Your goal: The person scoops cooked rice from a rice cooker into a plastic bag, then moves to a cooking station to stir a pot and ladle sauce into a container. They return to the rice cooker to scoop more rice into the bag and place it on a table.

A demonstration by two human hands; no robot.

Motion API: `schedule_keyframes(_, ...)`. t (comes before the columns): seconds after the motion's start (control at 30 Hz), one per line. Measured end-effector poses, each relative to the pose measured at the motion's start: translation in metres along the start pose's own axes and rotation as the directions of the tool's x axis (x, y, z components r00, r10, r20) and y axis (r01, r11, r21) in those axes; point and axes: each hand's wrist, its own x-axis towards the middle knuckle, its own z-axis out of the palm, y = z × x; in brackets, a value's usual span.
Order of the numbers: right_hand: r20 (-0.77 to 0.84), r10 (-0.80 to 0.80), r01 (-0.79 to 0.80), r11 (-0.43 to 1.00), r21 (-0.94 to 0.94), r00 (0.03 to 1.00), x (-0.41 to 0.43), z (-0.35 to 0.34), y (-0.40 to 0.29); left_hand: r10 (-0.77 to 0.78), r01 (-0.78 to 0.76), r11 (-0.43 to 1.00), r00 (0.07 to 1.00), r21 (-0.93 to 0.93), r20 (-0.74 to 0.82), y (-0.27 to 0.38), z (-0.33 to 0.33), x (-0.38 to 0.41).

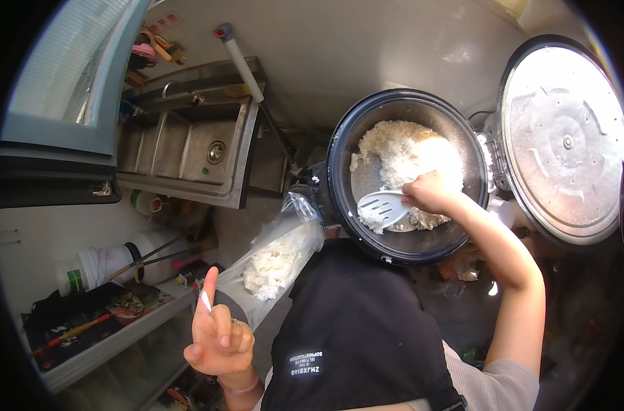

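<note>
My right hand (429, 192) grips a pale slotted rice paddle (386, 208) over the inside of a large round cooker pot (337, 149). Some rice sits on the paddle's blade. Cooked white rice (402, 149) is heaped at the far side of the pot, with part of the perforated bottom showing. To the lower left, my left hand (222, 334) has its index finger raised and its other fingers curled at the edge of a clear plastic bag (301, 236). A clump of rice (270, 269) lies in the bag, whose far end is beside the cooker.
The cooker's metal lid (563, 144) stands open at the right. A steel sink (193, 144) is at the upper left, with a white pipe (244, 69) beside it. White buckets (103, 264) and a glass-sided counter (121, 344) are at the lower left. A blue-framed window (101, 123) juts in above.
</note>
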Motion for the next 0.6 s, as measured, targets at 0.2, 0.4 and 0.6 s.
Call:
schedule_keyframes(0.2, -0.074, 0.031, 0.011, 0.860, 0.510, 0.997, -0.039, -0.009, 0.020, -0.043, 0.043, 0.999, 0.999, -0.029, 0.017, 0.001, -0.001, 0.008)
schedule_keyframes(0.4, -0.310, 0.169, 0.073, 0.767, 0.638, 0.936, -0.059, -0.053, -0.042, -0.076, 0.076, 0.997, 0.997, -0.020, -0.006, -0.005, 0.001, 0.010)
schedule_keyframes(0.6, -0.713, -0.343, 0.255, 0.939, -0.232, 0.612, -0.029, -0.066, -0.146, -0.088, 0.089, 0.995, 0.996, -0.035, 0.031, -0.005, 0.003, 0.009)
